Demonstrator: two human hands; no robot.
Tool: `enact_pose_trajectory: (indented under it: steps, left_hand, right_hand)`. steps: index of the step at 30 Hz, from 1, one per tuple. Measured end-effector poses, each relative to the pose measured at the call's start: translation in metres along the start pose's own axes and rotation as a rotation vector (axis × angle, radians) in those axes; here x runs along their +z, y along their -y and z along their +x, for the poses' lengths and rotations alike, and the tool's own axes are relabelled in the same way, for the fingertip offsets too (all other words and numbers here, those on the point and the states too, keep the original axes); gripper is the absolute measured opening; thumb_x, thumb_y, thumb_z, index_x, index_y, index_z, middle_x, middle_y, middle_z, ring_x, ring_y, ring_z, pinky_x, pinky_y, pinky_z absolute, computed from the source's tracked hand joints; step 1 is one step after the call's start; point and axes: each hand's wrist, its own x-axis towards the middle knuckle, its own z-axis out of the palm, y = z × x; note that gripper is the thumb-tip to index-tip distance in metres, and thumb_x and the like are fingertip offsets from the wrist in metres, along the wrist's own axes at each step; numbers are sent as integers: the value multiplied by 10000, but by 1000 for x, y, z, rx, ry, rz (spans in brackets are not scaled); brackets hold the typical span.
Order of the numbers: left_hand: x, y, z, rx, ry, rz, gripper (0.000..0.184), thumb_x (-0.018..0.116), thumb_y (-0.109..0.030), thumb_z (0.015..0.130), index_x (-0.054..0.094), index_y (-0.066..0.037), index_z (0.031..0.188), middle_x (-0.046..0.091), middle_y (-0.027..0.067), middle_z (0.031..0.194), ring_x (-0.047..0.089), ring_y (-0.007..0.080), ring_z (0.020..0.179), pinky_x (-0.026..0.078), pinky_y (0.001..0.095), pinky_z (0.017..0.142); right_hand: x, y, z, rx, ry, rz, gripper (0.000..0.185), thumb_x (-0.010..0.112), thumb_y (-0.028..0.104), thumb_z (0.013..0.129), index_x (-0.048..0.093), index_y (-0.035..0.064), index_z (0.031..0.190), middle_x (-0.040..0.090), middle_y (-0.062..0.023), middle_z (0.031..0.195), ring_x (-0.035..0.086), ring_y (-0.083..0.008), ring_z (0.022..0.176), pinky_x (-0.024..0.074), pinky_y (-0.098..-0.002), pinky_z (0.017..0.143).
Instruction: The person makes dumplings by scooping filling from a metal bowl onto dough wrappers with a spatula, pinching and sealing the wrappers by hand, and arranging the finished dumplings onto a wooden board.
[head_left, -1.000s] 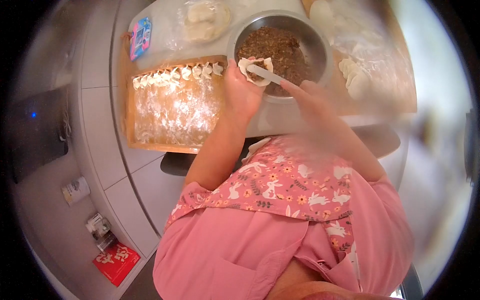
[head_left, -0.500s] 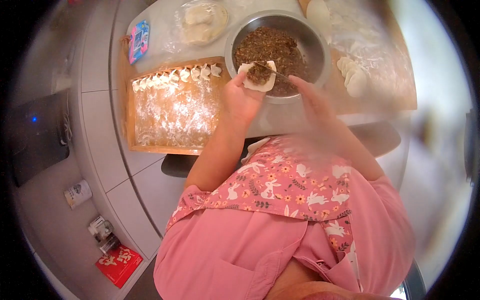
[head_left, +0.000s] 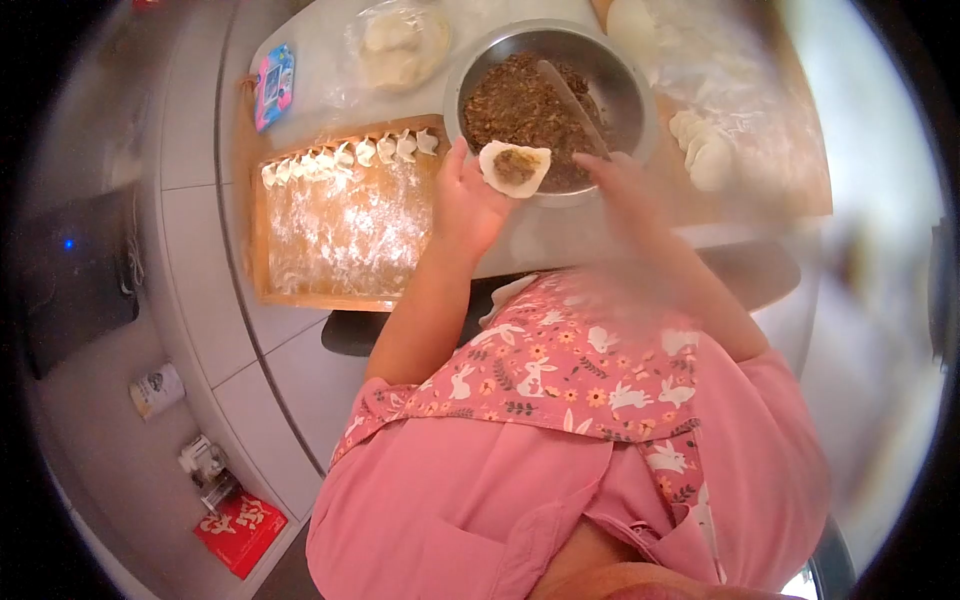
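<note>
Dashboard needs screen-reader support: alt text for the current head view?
Left hand holds a dough wrapper with brown filling; right hand holds a flat spatula over a metal bowl of similar filling. At left, dumplings line the far edge of a floured wooden tray.

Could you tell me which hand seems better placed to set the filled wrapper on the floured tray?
Probably the left hand: it already holds the filled wrapper and is nearer the floured tray. The right hand holds the spatula over the metal bowl.
</note>
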Motion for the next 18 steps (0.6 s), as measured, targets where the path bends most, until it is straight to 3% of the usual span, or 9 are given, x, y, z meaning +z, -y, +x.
enact_pose_trajectory:
  steps: [4, 6, 7, 10, 11, 12, 14, 18]
  left_hand:
    - [8, -3, -2, -45, 147, 67, 511, 427, -377, 866, 446, 40, 1161, 515, 169, 1162, 503, 288, 1072, 385, 403, 920]
    - [15, -5, -3, -52, 201, 197, 553, 385, -407, 890, 416, 59, 1186, 494, 178, 1195, 485, 302, 1098, 372, 421, 942]
    - [22, -8, -4, -48, 202, 356, 574, 363, -421, 902, 401, 68, 1198, 483, 182, 1211, 476, 309, 1111, 365, 429, 953]
    - [51, -14, -8, -42, 136, 1262, 488, 538, -345, 838, 472, 29, 1145, 545, 132, 1129, 538, 273, 1011, 428, 383, 872]
    - [55, -13, -9, -39, 106, 1564, 468, 596, -320, 817, 495, 16, 1127, 566, 115, 1102, 559, 261, 977, 449, 367, 845]
    - [50, -4, -11, -40, 104, 1562, 468, 596, -320, 817, 495, 16, 1127, 566, 115, 1102, 559, 261, 977, 449, 367, 845]
    - [34, 17, -13, -82, -33, 708, 456, 554, -326, 862, 475, 17, 1153, 553, 104, 1094, 550, 237, 1013, 454, 362, 881]
    - [33, 22, -13, -148, -24, 631, 448, 529, -336, 883, 476, 16, 1154, 535, 116, 1099, 545, 209, 1029, 453, 348, 898]
  right_hand:
    - [-7, 27, 3, -112, -89, 10, 290, 570, 49, 753, 552, 118, 1035, 516, -106, 847, 504, -322, 841, 425, -377, 694]
    - [1, 27, 6, -185, -104, 112, 203, 651, 96, 710, 565, 102, 894, 504, -84, 846, 496, -309, 807, 418, -377, 663]
    - [2, 27, 8, -184, -103, 112, 203, 651, 96, 710, 565, 102, 894, 504, -84, 846, 496, -309, 807, 418, -377, 663]
    - [4, 31, 15, -262, -93, 118, 179, 684, 149, 704, 565, 93, 826, 501, -86, 846, 489, -304, 808, 420, -369, 672]
    - [6, 33, 16, -160, -117, 190, 157, 678, 151, 717, 571, 87, 812, 502, -88, 833, 494, -289, 785, 420, -354, 663]
    - [7, 33, 17, -57, -139, 261, 138, 673, 153, 730, 577, 81, 799, 503, -90, 820, 499, -274, 761, 421, -339, 653]
    - [8, 31, 21, 42, -115, 379, 133, 671, 151, 734, 581, 73, 794, 506, -92, 806, 504, -251, 735, 421, -325, 644]
    - [3, 32, 25, 211, -58, 633, 117, 655, 143, 743, 586, 54, 775, 511, -90, 773, 506, -187, 672, 418, -296, 617]
